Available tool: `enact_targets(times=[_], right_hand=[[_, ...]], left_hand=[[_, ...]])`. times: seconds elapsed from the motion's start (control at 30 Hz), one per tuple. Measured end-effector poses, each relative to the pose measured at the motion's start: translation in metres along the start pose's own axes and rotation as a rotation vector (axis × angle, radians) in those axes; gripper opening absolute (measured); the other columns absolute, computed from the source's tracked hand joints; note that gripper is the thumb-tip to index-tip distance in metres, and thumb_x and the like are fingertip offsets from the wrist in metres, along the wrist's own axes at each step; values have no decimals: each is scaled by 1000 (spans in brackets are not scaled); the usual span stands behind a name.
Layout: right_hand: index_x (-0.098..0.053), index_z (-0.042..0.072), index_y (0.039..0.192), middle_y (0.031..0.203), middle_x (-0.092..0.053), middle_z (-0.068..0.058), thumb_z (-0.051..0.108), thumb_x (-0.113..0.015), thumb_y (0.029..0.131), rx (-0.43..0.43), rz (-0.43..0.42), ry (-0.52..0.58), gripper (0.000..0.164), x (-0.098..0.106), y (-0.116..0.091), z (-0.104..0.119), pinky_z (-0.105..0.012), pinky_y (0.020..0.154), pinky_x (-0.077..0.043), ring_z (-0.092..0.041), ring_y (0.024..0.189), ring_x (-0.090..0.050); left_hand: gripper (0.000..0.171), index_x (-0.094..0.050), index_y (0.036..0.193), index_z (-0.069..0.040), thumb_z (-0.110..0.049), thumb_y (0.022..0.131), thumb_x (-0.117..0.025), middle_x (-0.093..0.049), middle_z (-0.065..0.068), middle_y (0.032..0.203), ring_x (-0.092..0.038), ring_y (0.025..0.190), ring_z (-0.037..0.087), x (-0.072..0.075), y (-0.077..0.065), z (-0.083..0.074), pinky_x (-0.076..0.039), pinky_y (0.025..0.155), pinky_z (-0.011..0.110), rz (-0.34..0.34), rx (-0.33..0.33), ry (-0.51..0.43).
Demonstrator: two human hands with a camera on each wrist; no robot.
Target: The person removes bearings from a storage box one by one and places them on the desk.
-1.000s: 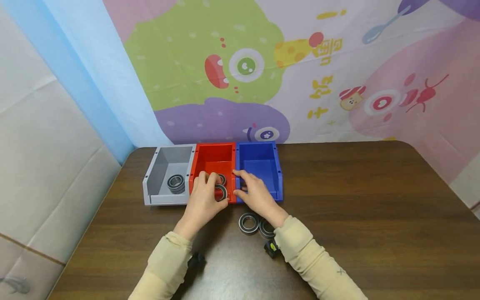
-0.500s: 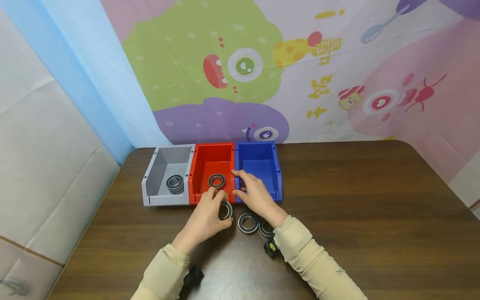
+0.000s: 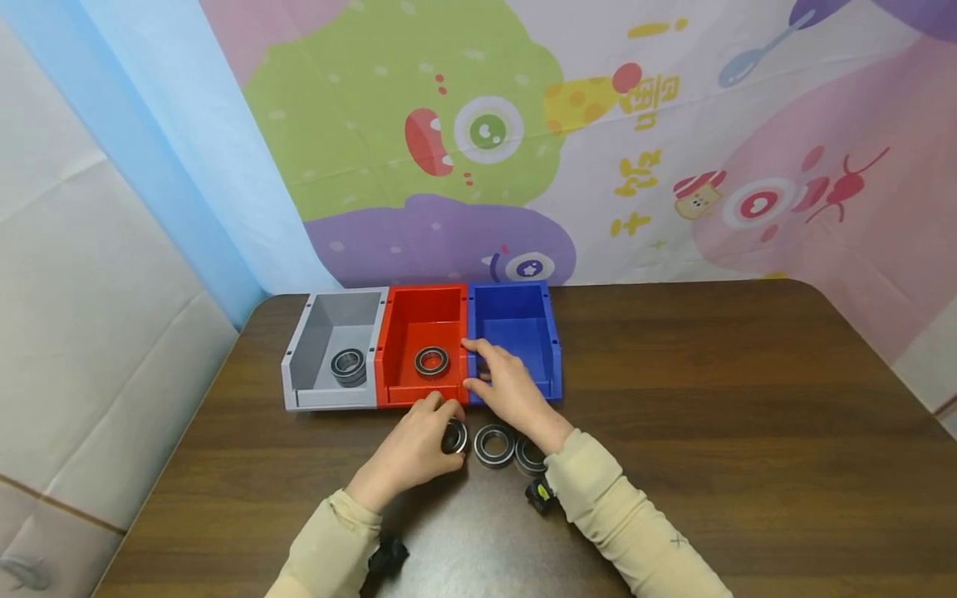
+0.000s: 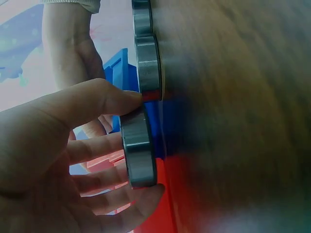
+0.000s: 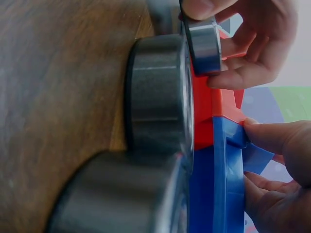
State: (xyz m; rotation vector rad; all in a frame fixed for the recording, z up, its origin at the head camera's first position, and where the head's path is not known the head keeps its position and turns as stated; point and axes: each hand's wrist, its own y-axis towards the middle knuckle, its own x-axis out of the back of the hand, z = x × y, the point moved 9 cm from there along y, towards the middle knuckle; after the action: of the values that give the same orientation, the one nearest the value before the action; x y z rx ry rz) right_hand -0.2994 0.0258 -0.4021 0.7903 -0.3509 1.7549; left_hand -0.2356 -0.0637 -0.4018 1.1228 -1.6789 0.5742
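My left hand (image 3: 411, 444) pinches a ball bearing (image 4: 138, 148) by its rim, thumb on one side and fingers on the other. It is close to the tabletop in front of the red bin (image 3: 422, 334); whether it touches the table I cannot tell. Just right of it lies a second bearing (image 3: 495, 446), with a third bearing (image 3: 529, 456) partly hidden by my right wrist. With thumb and bent fingers, my right hand (image 3: 514, 390) holds the blue bin (image 3: 516, 306) at its wall beside the red one. One bearing (image 3: 431, 362) lies flat inside the red bin.
A grey bin (image 3: 329, 399) joins the row on the left, with stacked bearings (image 3: 349, 367) inside. Black wrist cameras (image 3: 540, 495) hang at both sleeves. Behind the brown table (image 3: 710, 415) hangs a printed cloth (image 3: 628, 166).
My left hand has come out of the red bin with a bearing and moved toward me, down to the table beside the other bearings. The right hand has stayed at the blue bin.
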Motion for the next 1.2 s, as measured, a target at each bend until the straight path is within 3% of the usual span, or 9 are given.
enact_targets(times=[0.23,0.83,1.07,1.2], right_hand=[[-41,17,135,127,-50,-12,15,-64,84,-5,10,0,56,-1,0,2,-33,82,-50,-25,104,-59],[-42,16,134,128,-50,-12,15,-64,83,1,0,11,56,0,0,1,-33,83,-50,-25,104,-60],[-41,17,135,129,-49,-12,15,-64,84,0,4,3,56,-1,0,0,-33,83,-50,-25,104,-60],[-43,16,134,129,-50,-12,14,-64,83,15,-8,7,55,0,-1,1,-33,82,-50,-25,103,-60]], left_hand=[[36,-59,93,-8,-16,62,-76,-48,3,83,-49,75,19,-5,-1,0,-43,71,34,44,-9,14],[37,-61,92,-5,-15,60,-77,-52,7,85,-52,76,24,-10,-1,-7,-45,71,38,67,-53,68],[40,-61,96,-5,-20,63,-79,-53,8,89,-54,80,25,-13,-1,-6,-46,75,38,97,-40,80],[40,-61,100,-6,-28,70,-76,-55,8,92,-55,83,24,-8,-1,-1,-46,78,39,120,3,62]])
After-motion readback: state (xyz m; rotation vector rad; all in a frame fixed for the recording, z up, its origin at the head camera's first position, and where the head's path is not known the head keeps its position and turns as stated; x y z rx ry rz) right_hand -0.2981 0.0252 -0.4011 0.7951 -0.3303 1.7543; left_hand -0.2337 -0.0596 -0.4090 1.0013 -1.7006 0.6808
